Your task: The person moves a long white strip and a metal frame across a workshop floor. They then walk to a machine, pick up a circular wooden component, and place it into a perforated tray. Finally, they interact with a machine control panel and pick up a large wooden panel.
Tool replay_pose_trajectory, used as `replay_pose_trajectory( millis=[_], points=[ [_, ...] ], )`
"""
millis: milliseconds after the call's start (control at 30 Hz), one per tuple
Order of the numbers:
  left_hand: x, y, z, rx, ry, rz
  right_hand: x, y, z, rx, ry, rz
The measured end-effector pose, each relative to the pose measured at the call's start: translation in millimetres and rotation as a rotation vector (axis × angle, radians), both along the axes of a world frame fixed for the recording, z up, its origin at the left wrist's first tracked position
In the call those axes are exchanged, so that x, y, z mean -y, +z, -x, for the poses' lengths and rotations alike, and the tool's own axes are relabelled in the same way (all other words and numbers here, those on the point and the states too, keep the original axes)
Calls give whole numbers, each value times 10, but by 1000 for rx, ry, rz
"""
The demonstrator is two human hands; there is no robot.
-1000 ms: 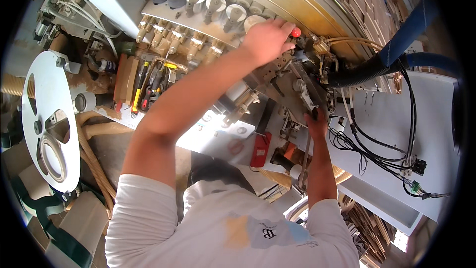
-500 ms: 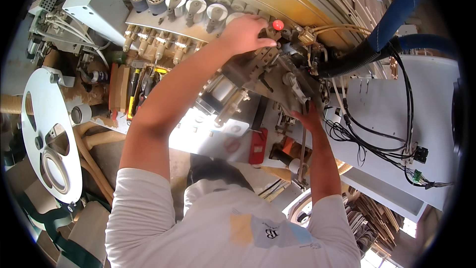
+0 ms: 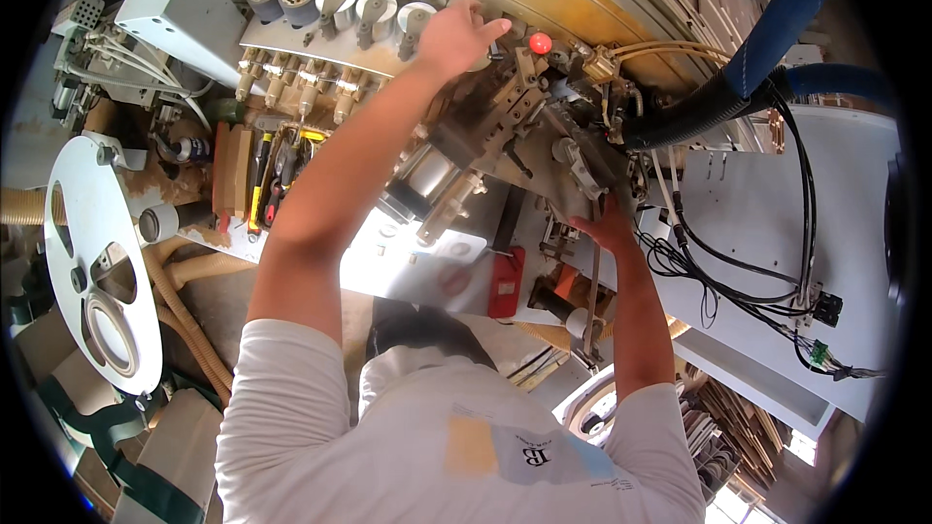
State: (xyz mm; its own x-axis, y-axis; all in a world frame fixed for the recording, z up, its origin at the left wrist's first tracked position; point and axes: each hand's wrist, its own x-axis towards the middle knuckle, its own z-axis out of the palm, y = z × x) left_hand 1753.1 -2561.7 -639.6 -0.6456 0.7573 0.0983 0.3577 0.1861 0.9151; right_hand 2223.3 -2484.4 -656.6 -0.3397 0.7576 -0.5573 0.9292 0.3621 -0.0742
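Note:
My left hand (image 3: pixel 461 39) is over the right end of a row of pressure rollers (image 3: pixel 375 15) on the machine. Its thumb points right, apart from the partly curled fingers, and nothing shows between them. Right of it are a dusty metal bracket (image 3: pixel 515 102) with bolt holes and a red knob (image 3: pixel 540 43). Lower down, my right hand (image 3: pixel 610 225) rests against the machine head's lower edge, below a silver lever (image 3: pixel 580 170). Thumb and one finger are spread there; the other fingers are mostly hidden.
A white reel (image 3: pixel 102 272) stands at the left. Hand tools (image 3: pixel 277 170) lie beside wooden blocks (image 3: pixel 231 170). Thick blue hoses (image 3: pixel 777 39) come in from upper right, above loose black cables (image 3: pixel 718 262). A red box (image 3: pixel 506 281) sits below the machine head.
My left hand has moved left and up, off the metal bracket beside the red knob, toward the rollers. My right hand stays at nearly the same spot.

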Motion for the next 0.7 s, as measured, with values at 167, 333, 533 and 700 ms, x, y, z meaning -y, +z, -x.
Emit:
replay_pose_trajectory(
  millis=[167,333,533,700],
  points=[
    [-7,223,-122,-456,-23,-187,-11,26,13,-36,53,-18],
    [-99,411,-255,-533,-304,-8,-36,70,81,-16,57,5],
    [-19,432,-246,-336,-228,-109,-44,138,167,21,57,46],
    [115,189,-180,-341,142,-285,-92,129,152,95,73,54]
  ],
)
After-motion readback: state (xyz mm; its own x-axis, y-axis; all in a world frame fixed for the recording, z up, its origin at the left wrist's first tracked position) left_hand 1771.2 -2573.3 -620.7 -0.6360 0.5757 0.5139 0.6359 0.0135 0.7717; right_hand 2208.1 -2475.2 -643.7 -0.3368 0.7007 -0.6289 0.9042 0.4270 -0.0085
